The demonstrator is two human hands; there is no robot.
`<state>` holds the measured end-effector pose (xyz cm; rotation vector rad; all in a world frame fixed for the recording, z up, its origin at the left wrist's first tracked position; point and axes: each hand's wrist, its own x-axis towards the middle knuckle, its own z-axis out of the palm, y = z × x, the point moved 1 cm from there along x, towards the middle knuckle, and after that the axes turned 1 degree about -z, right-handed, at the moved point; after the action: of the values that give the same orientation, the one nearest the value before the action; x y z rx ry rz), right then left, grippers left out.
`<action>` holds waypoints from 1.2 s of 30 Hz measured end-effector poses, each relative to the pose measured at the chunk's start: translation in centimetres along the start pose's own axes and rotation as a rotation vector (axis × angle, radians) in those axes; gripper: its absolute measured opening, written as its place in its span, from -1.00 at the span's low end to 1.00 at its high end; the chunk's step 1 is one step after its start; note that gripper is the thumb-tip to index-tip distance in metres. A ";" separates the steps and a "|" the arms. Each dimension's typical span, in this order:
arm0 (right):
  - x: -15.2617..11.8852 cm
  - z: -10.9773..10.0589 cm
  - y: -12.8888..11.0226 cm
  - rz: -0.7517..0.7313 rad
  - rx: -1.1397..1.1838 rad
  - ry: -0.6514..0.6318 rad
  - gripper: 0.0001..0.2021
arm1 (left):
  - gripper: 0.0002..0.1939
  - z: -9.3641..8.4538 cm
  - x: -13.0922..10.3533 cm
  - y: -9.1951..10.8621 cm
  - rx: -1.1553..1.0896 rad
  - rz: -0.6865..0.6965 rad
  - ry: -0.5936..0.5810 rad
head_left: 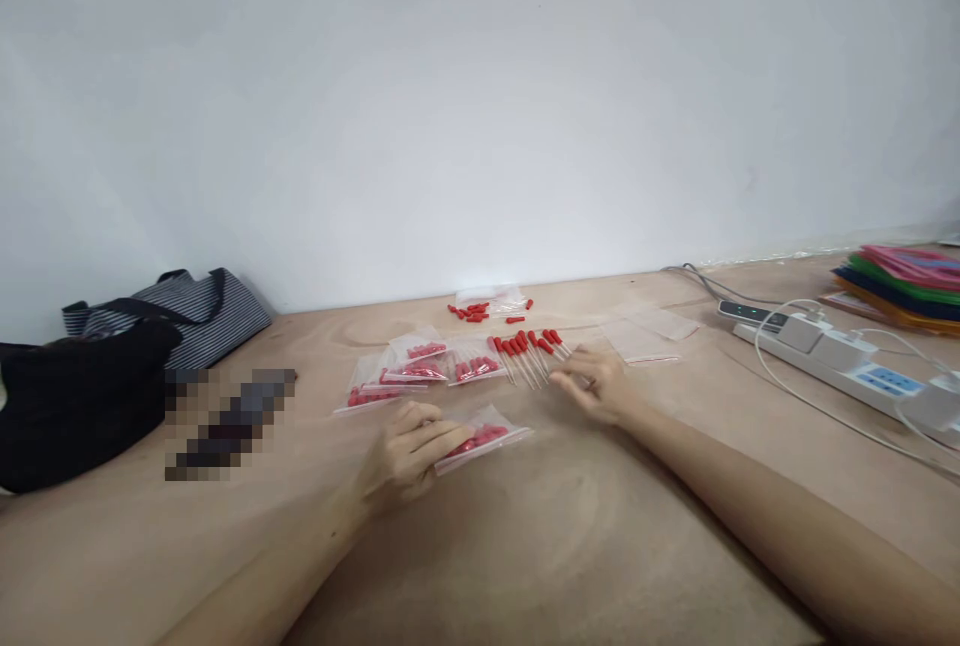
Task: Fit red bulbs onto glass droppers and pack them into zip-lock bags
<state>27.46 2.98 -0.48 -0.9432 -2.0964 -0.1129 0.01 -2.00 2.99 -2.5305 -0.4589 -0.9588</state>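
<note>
My left hand (414,446) is closed on the near end of a clear zip bag (501,420) with red-bulbed pieces inside, low over the table. My right hand (592,384) is beside the thin glass stems of several droppers (527,351) with red rubber bulbs. Its thumb and fingers are apart, and nothing clear shows between them. The droppers lie in a loose fan, bulbs away from me. Left of them are several filled zip bags (409,372), partly overlapping. Farther back, loose red rubber bulbs (474,312) lie by a clear bag (491,298).
Flat clear bags (649,331) lie right of the droppers. A white power strip (847,366) with plugs and cables runs along the right side. Behind it is a stack of coloured sheets (900,286). At left are a striped bag (217,316), a black bag (82,406) and a blurred-out object (236,426).
</note>
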 end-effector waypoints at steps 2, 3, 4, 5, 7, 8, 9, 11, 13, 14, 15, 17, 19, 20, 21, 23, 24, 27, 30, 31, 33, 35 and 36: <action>-0.2 -0.8 2.9 0.219 -0.198 0.078 -0.69 | -0.74 -0.6 0.3 -0.5 -0.019 -0.008 0.030; -0.4 -1.1 4.3 0.336 -0.308 0.075 -0.69 | -0.75 -0.7 0.5 -1.0 -0.022 -0.011 0.047; -0.6 -1.4 5.7 0.441 -0.404 0.043 -0.70 | -0.75 -0.7 0.6 -1.7 -0.013 -0.011 0.070; -0.9 -1.6 7.0 0.536 -0.487 0.013 -0.71 | -0.76 -0.5 0.8 -2.6 0.010 -0.016 0.078; -1.5 -2.0 9.0 0.641 -0.580 -0.060 -0.70 | -0.78 0.2 1.0 -4.7 0.103 -0.031 0.089; -1.7 -2.2 9.7 0.681 -0.613 -0.082 -0.69 | -0.79 0.8 1.1 -5.9 0.155 -0.046 0.080; -2.0 -2.3 10.3 0.717 -0.641 -0.101 -0.68 | -0.79 1.5 1.2 -7.0 0.193 -0.063 0.058; -2.5 -2.4 11.1 0.793 -0.688 -0.143 -0.63 | -0.75 3.0 1.1 -9.1 0.230 -0.141 -0.025; -2.9 -2.4 11.6 0.863 -0.706 -0.210 -0.58 | -0.75 4.3 0.9 -10.5 0.230 -0.206 -0.138; -3.0 -2.4 11.7 0.890 -0.699 -0.248 -0.56 | -0.75 4.8 0.8 -11.0 0.225 -0.216 -0.169; -3.2 -2.3 11.8 0.912 -0.685 -0.284 -0.54 | -0.75 5.2 0.7 -11.2 0.218 -0.221 -0.200; -3.3 -2.2 11.8 0.939 -0.653 -0.341 -0.52 | -0.76 5.4 0.5 -11.1 0.204 -0.222 -0.248; -3.2 -2.0 11.7 0.924 -0.629 -0.386 -0.51 | -0.73 5.0 0.4 -10.5 0.197 -0.233 -0.292; -3.1 -1.9 11.5 0.903 -0.625 -0.399 -0.51 | -0.70 4.7 0.5 -10.0 0.198 -0.244 -0.307; -3.0 -1.8 11.3 0.878 -0.622 -0.404 -0.52 | -0.66 4.3 0.5 -9.4 0.202 -0.257 -0.312; -2.7 -1.5 10.8 0.826 -0.598 -0.380 -0.55 | -0.61 3.7 0.5 -7.8 0.193 -0.284 -0.289; -2.6 -1.3 10.5 0.807 -0.577 -0.360 -0.58 | -0.62 3.5 0.4 -6.8 0.170 -0.285 -0.248; -2.4 -0.8 9.8 0.788 -0.515 -0.307 -0.65 | -0.65 3.5 -0.3 -3.8 0.032 -0.204 -0.166; -2.2 -0.7 9.2 0.791 -0.492 -0.251 -0.64 | -0.68 3.8 -1.1 -1.8 -0.073 -0.151 -0.119; -2.0 -0.8 8.9 0.784 -0.490 -0.227 -0.63 | -0.69 3.8 -1.3 -1.5 -0.085 -0.163 -0.101; -1.4 -0.8 8.1 0.710 -0.453 -0.125 -0.61 | -0.69 3.8 -1.4 -1.4 -0.081 -0.209 -0.065; -0.8 -0.5 6.4 0.509 -0.318 0.016 -0.63 | -0.66 3.5 -1.3 -1.5 -0.065 -0.255 -0.025; -0.5 -0.2 5.2 0.360 -0.205 0.082 -0.65 | -0.64 3.4 -1.2 -1.5 -0.060 -0.273 0.003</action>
<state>31.24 6.36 -1.87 -1.4000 -1.8329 -0.1792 0.34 0.69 0.21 -2.5631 -0.8016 -1.0865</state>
